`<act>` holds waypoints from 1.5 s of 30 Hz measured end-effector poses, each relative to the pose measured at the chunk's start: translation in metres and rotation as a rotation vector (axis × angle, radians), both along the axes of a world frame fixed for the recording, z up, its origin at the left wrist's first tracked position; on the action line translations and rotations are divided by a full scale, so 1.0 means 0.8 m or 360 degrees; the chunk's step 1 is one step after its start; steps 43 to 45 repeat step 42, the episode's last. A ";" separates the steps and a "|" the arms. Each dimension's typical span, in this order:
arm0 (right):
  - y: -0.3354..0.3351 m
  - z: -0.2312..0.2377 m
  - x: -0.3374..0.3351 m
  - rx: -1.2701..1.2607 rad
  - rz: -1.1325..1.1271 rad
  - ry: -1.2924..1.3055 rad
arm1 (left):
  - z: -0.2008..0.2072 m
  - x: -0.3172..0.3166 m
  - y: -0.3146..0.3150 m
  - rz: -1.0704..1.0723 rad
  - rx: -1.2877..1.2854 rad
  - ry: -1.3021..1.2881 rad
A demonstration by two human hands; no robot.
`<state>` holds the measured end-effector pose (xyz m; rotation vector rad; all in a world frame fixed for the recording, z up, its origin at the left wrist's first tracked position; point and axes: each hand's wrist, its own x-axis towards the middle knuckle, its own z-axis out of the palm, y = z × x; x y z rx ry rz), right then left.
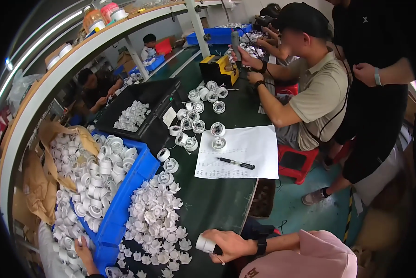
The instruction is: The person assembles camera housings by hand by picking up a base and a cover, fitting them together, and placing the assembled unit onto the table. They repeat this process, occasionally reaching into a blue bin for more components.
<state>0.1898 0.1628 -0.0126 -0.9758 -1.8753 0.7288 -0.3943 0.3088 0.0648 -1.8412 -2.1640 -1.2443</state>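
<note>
My right hand (pixel 231 243) is closed around a white round plastic housing (pixel 203 243) with a dark part at its lower end, held over the near edge of the green table. A thin wire hangs below that hand. At the lower left my left hand (pixel 84 255) reaches among loose white plastic cups (pixel 94 190), its fingers closed on one white cup (pixel 81 241). The cups fill a blue bin (pixel 120 211) and spill past it. Between my hands lies a heap of small white petal-edged pieces (pixel 154 213).
White round units with wires (pixel 198 126) stand on the green table (pixel 208 199). A pen (pixel 235 162) rests on a paper sheet (pixel 259 148). Behind the blue bin is a black crate (pixel 161 97). A seated co-worker (pixel 319 88) holds a tool by a yellow-black block (pixel 218 69); another person stands alongside.
</note>
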 end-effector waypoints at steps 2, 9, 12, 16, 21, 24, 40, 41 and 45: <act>0.005 0.005 0.002 0.0161 0.0024 0.0063 | 0.054 0.074 -0.044 0.0033 -0.0007 -0.0052; 0.006 0.015 -0.006 -0.0291 0.0151 0.0366 | 0.122 0.368 -0.271 -0.0381 -0.0482 -0.0219; -0.012 0.064 -0.010 -0.0868 0.0780 0.1062 | 0.121 0.448 -0.311 -0.0572 -0.0883 0.0001; -0.029 0.110 -0.006 -0.0382 0.1212 0.0529 | 0.106 0.481 -0.323 -0.0813 -0.0788 -0.0218; -0.024 0.106 0.009 -0.0819 0.1447 0.0379 | 0.104 0.500 -0.320 -0.0809 -0.0585 -0.0230; -0.031 0.096 0.023 -0.1050 0.1222 0.0708 | 0.068 0.517 -0.318 -0.0747 -0.0396 -0.0903; -0.060 0.070 0.037 -0.0767 0.0879 0.0508 | -0.034 0.536 -0.311 -0.0355 -0.0160 -0.1215; -0.059 0.069 0.037 -0.0774 0.0927 0.0399 | -0.032 0.535 -0.310 -0.0390 -0.0126 -0.1234; -0.059 0.068 0.037 -0.0779 0.0976 0.0289 | -0.032 0.533 -0.312 -0.0387 -0.0136 -0.1224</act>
